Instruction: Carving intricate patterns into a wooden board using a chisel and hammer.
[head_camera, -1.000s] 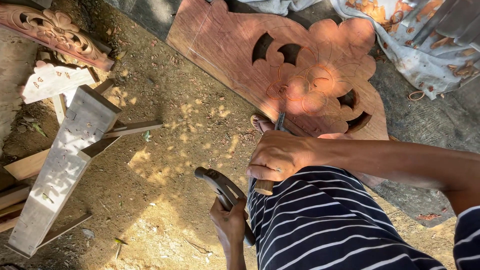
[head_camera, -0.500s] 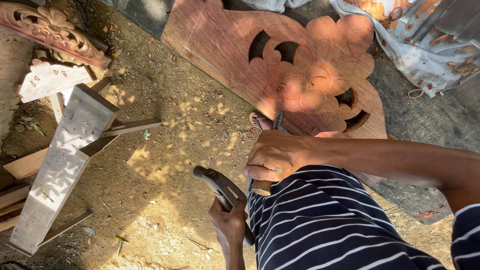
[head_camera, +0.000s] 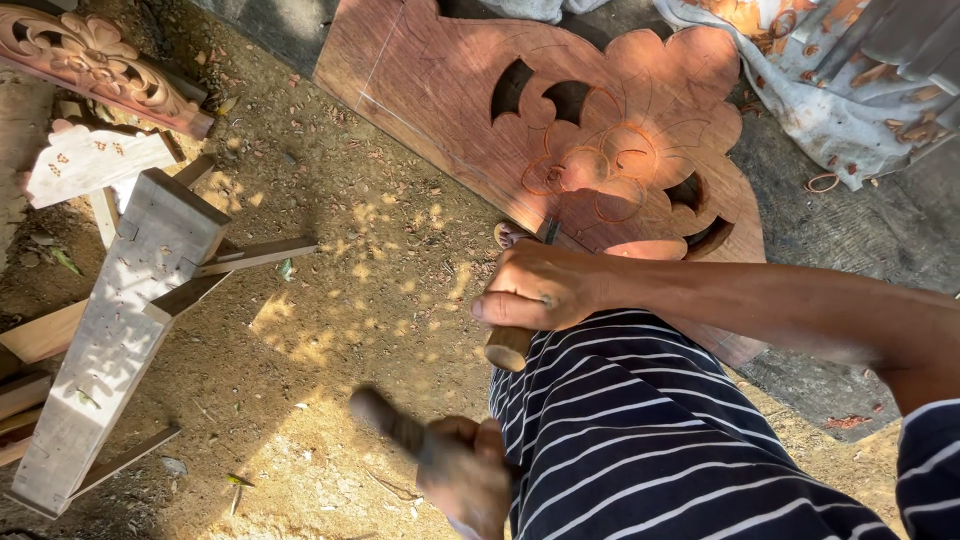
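Bare forearms, navy-and-white striped clothing (head_camera: 640, 430)

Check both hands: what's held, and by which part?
Right hand grips a chisel around its wooden handle, blade end on the carved wooden panel. Left hand grips a motion-blurred mallet by one end.

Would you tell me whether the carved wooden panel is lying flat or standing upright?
Lying flat: the carved wooden panel rests face up on the dirt ground.
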